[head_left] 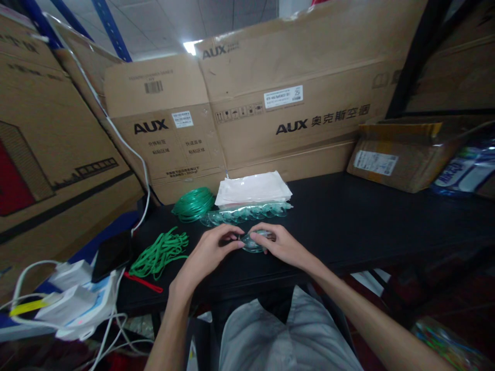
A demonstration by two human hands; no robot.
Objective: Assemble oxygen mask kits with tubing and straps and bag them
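Note:
Between my hands, just above the black table, is a clear, rounded plastic piece (253,244) with a faint green tint. My right hand (276,242) is closed on it, thumb across the top and fingers at the far side. The thumb and fingers of my left hand (216,247) pinch at its left edge. What exactly the piece is, I cannot make out. Right behind my hands lies a row of similar clear, green-tinted plastic pieces (247,212), overlapping one another. A stack of white, flat packets (253,189) rests behind that row.
Left of the row sit a coil of green tubing (193,203) and a heap of green elastic cords (160,252). A red strip (143,282), a phone (112,255) and white chargers (69,299) with cables are further left. Cardboard (247,129) walls the back; a carton (398,154) stands right.

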